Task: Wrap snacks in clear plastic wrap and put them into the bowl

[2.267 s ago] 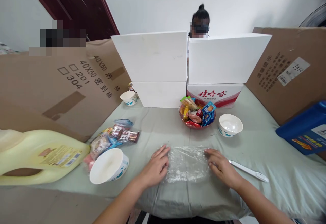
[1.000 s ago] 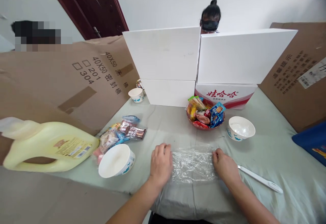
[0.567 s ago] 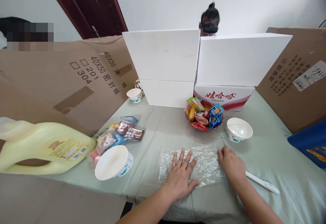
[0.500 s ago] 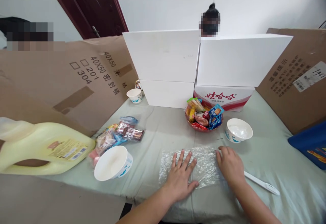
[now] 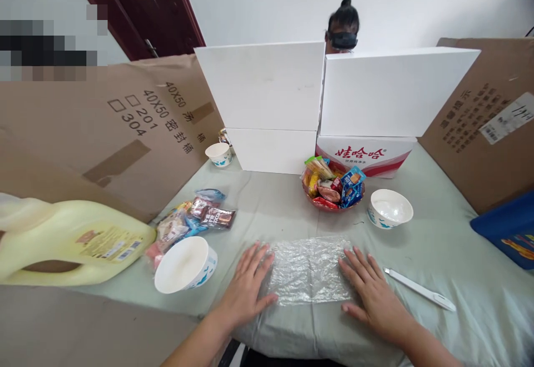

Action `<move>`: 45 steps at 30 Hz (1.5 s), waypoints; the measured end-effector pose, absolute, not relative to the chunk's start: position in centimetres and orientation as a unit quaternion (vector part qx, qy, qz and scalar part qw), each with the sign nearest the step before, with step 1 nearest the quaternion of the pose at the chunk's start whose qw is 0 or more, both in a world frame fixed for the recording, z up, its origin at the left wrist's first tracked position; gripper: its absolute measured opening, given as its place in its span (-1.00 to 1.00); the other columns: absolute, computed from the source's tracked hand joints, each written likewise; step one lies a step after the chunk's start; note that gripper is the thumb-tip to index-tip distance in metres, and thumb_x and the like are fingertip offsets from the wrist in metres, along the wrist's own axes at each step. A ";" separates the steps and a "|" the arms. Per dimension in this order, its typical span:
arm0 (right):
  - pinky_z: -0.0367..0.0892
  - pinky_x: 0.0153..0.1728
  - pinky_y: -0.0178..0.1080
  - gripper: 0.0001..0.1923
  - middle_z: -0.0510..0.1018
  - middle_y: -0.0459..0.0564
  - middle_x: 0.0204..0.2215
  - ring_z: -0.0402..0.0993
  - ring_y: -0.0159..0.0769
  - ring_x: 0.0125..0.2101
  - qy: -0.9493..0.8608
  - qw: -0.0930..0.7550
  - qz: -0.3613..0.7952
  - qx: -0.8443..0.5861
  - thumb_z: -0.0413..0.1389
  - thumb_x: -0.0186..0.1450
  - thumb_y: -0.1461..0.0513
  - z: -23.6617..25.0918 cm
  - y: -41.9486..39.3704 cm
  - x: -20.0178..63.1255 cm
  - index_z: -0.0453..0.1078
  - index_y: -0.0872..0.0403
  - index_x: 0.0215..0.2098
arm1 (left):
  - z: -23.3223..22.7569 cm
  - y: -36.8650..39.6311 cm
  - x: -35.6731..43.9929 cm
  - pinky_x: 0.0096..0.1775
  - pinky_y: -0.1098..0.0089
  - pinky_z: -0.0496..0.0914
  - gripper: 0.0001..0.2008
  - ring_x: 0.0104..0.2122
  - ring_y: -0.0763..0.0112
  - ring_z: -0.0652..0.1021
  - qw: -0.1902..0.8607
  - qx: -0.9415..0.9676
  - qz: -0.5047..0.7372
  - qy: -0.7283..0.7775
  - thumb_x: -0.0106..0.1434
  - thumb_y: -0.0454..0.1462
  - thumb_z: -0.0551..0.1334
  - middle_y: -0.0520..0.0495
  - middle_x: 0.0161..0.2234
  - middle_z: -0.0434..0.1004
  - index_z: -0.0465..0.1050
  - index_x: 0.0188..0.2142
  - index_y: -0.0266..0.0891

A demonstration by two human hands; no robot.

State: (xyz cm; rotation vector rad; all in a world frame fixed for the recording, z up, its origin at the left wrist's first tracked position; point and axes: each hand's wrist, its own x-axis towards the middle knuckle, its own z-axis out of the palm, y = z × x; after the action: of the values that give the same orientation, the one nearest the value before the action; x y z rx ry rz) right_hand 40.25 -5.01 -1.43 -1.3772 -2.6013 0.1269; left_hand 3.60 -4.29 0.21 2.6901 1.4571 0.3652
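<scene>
A crinkled clear plastic bag (image 5: 309,271) lies flat on the pale green cloth in front of me. My left hand (image 5: 248,281) rests at its left edge, fingers spread and thumb near the lower corner. On the opposite side my right hand (image 5: 371,292) lies open, fingertips touching the bag's right edge. Neither hand grips anything. Just right of my right hand is a slim white utility-knife-like tool (image 5: 419,289), lying slantwise. Beyond the bag stands a red bowl (image 5: 329,207) heaped with wrapped snacks (image 5: 331,184).
A white paper bowl (image 5: 390,210) stands right; another paper bowl (image 5: 186,265) is tilted at left beside packaged snacks (image 5: 194,215). A yellow jug (image 5: 75,242) lies far left. White boxes (image 5: 262,89) and brown cardboard (image 5: 95,128) wall the table. A person (image 5: 343,28) is behind.
My left hand has moved left off the bag's middle to its left edge. My right hand has opened and spread flat by the right edge. The bag now lies smoother.
</scene>
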 end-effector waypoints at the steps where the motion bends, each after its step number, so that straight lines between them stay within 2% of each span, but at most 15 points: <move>1: -0.04 0.24 0.10 -0.25 0.05 0.07 0.34 -0.09 -0.01 0.32 -0.890 0.097 0.052 -0.441 0.02 0.30 -0.11 -1.3 -5.7 40.7 0.00 -0.03 0.35 | 0.6 -4.9 3.5 0.19 -0.13 0.17 -0.39 0.28 -0.12 0.12 0.044 0.883 0.122 0.450 0.20 -0.10 0.27 -0.26 0.26 0.19 0.24 0.22 -0.20; 5: 0.22 0.11 -0.08 -0.48 0.35 0.05 0.19 0.27 -0.13 0.16 -0.888 0.114 0.055 -0.443 0.03 0.35 0.02 -1.3 -8.6 41.6 0.23 -0.04 0.24 | 1.2 -6.6 4.1 0.15 0.09 0.34 -0.65 0.17 0.10 0.35 0.088 0.914 0.128 0.375 0.19 -0.36 0.20 -0.15 0.07 0.46 0.43 -0.01 -0.18; 9: 0.34 -0.01 -0.14 -0.47 0.50 0.03 0.04 0.44 -0.16 -0.02 -0.880 0.127 0.059 -0.453 0.11 0.30 -0.01 -1.2 -10.7 41.8 0.28 -0.06 0.19 | 0.9 -6.4 3.9 0.09 0.20 0.42 -0.68 0.11 0.24 0.43 0.078 0.918 0.167 0.350 0.27 -0.48 0.05 -0.09 -0.02 0.54 0.47 -0.12 -0.18; 12: 0.36 -0.02 -0.13 -0.50 0.51 0.01 0.00 0.45 -0.16 -0.04 -0.882 0.133 0.068 -0.447 0.14 0.27 -0.01 -0.7 -11.6 42.0 0.32 -0.08 0.14 | 0.7 -6.1 3.5 0.07 0.22 0.44 -0.72 0.07 0.25 0.47 0.084 0.914 0.186 0.350 0.29 -0.45 0.05 -0.09 -0.05 0.56 0.48 -0.17 -0.18; 15: 0.36 -0.01 -0.14 -0.71 0.53 -0.04 -0.04 0.45 -0.19 -0.04 -0.883 0.153 0.087 -0.435 0.10 0.32 0.11 -0.2 -12.0 42.2 0.40 -0.10 0.01 | 0.8 -5.8 3.5 0.07 0.23 0.44 -0.73 0.01 0.27 0.52 0.093 0.903 0.196 0.371 0.30 -0.44 0.03 -0.12 -0.05 0.56 0.46 -0.18 -0.20; 17: 0.37 -0.02 -0.19 -0.79 0.55 -0.04 -0.09 0.46 -0.24 -0.06 -0.871 0.177 0.121 -0.442 0.04 0.36 0.21 -0.1 -12.0 42.2 0.41 -0.08 -0.06 | 0.9 -5.4 3.8 0.02 0.25 0.46 -0.74 -0.01 0.27 0.53 0.097 0.891 0.195 0.399 0.30 -0.43 0.00 -0.18 0.04 0.50 0.43 -0.19 -0.21; 20: 0.40 -0.09 -0.25 -0.78 0.56 0.00 -0.15 0.49 -0.29 -0.10 -0.821 0.214 0.162 -0.504 -0.09 0.41 0.25 -0.3 -11.1 41.7 0.39 -0.02 -0.12 | 0.9 -4.2 4.8 -0.08 0.28 0.49 -0.75 -0.04 0.26 0.55 0.085 0.874 0.189 0.441 0.30 -0.42 -0.04 -0.23 0.10 0.43 0.39 -0.22 -0.22; 23: 0.42 -0.21 -0.25 -0.72 0.57 0.01 -0.20 0.54 -0.28 -0.22 -0.755 0.224 0.164 -0.594 -0.17 0.43 0.18 -0.9 -9.7 41.0 0.36 0.02 -0.19 | 0.9 -2.9 5.8 -0.12 0.28 0.48 -0.74 -0.11 0.27 0.58 0.065 0.857 0.179 0.479 0.31 -0.40 -0.06 -0.18 -0.01 0.53 0.36 -0.18 -0.20; 29: 0.33 -0.32 -0.23 -0.69 0.58 -0.01 -0.23 0.54 -0.23 -0.29 -0.695 0.155 0.153 -0.685 -0.23 0.43 0.15 -1.1 -7.4 40.0 0.33 0.02 -0.21 | 0.9 -1.1 7.2 -0.27 0.35 0.41 -0.77 -0.33 0.28 0.59 0.070 0.815 0.104 0.565 0.35 -0.36 -0.04 -0.10 -0.26 0.58 0.37 -0.16 -0.18; 34: 0.24 -0.39 -0.27 -0.73 0.59 -0.02 -0.25 0.55 -0.25 -0.33 -0.682 0.080 0.132 -0.715 -0.20 0.43 0.19 -0.6 -6.5 39.5 0.33 0.02 -0.20 | 1.4 0.3 8.3 -0.29 0.39 0.36 -0.81 -0.34 0.27 0.59 0.084 0.797 0.012 0.598 0.37 -0.33 0.00 -0.09 -0.32 0.58 0.37 -0.16 -0.18; 37: 0.21 -0.43 -0.28 -0.74 0.60 0.01 -0.24 0.55 -0.25 -0.36 -0.683 0.045 0.090 -0.723 -0.19 0.44 0.19 -0.8 -6.4 39.1 0.31 0.04 -0.15 | 1.5 0.9 8.8 -0.32 0.38 0.35 -0.83 -0.36 0.26 0.59 0.081 0.796 0.000 0.600 0.37 -0.32 0.01 -0.10 -0.36 0.58 0.37 -0.18 -0.18; 40: 0.19 -0.47 -0.27 -0.72 0.59 0.01 -0.31 0.54 -0.24 -0.41 -0.685 0.017 0.047 -0.727 -0.21 0.45 0.18 -1.1 -6.3 38.9 0.32 0.04 -0.19 | 1.2 1.3 9.1 -0.32 0.37 0.35 -0.84 -0.37 0.23 0.59 0.076 0.796 -0.005 0.600 0.38 -0.30 0.03 -0.12 -0.38 0.58 0.38 -0.20 -0.19; 42: 0.22 -0.45 -0.24 -0.71 0.56 0.01 -0.36 0.52 -0.21 -0.41 -0.691 0.014 0.017 -0.723 -0.20 0.44 0.20 -1.2 -6.3 39.0 0.33 0.05 -0.26 | 1.0 1.5 9.2 -0.32 0.36 0.35 -0.85 -0.37 0.22 0.58 0.071 0.795 -0.007 0.603 0.39 -0.27 0.05 -0.12 -0.38 0.58 0.39 -0.20 -0.19; 45: 0.28 -0.30 -0.15 -0.73 0.52 0.05 -0.38 0.48 -0.13 -0.34 -0.713 0.038 -0.035 -0.699 -0.14 0.41 0.22 -1.1 -6.2 39.4 0.36 0.06 -0.32 | 1.0 1.7 9.1 -0.32 0.36 0.35 -0.83 -0.36 0.21 0.57 0.050 0.787 -0.005 0.614 0.38 -0.20 0.09 -0.13 -0.37 0.56 0.40 -0.22 -0.22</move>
State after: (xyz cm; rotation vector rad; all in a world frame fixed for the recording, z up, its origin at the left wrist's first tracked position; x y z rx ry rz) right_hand 39.42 -6.22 -1.07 -2.1444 -2.1874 -0.1081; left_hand 9.10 1.70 1.00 2.3988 1.8715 -0.0155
